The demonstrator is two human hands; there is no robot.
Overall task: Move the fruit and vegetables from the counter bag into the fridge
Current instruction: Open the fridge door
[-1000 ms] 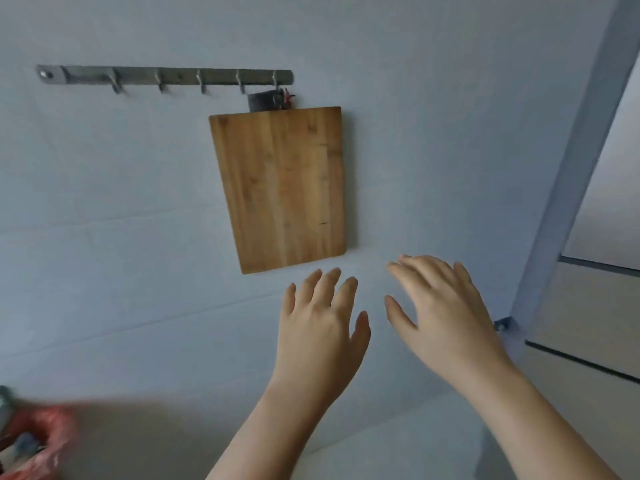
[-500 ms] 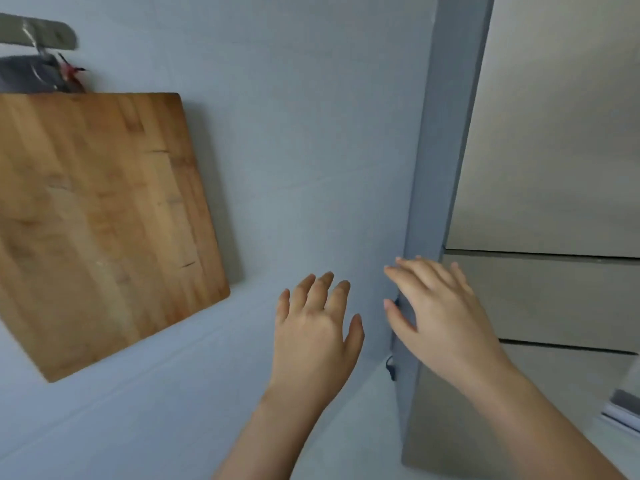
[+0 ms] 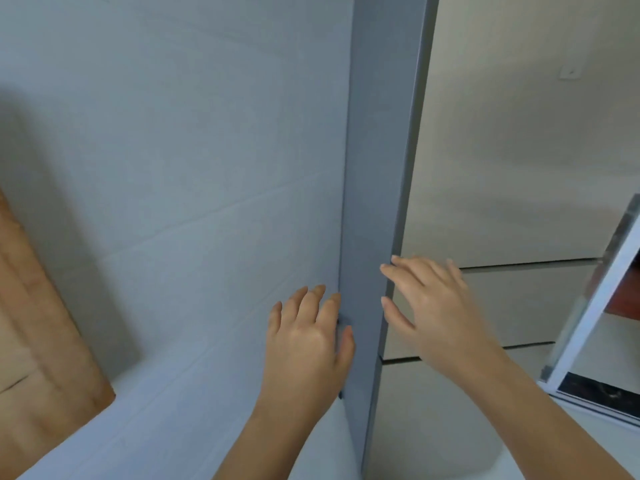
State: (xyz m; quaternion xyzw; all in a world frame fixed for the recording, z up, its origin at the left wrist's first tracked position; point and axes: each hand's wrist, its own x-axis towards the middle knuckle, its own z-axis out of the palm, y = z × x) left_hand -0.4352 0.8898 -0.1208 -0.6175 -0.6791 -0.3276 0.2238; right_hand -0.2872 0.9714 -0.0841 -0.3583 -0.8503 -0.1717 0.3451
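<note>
The fridge fills the right half of the view, with a grey side panel and pale beige door fronts split by dark horizontal gaps. All its doors look closed. My left hand is raised, fingers apart and empty, in front of the wall just left of the grey panel. My right hand is also empty with fingers spread, its fingertips at the panel's front edge, over the seam below the top door. No bag, fruit or vegetables are in view.
A wooden cutting board hangs on the pale blue tiled wall at the far left. At the right edge stands a white-framed shelf or cabinet with a dark bottom part.
The view has swung to the right: the hook rail and the red bag have left the frame, the cutting board slid to the left edge, and the fridge now fills the right. Both hands stay raised and empty.
</note>
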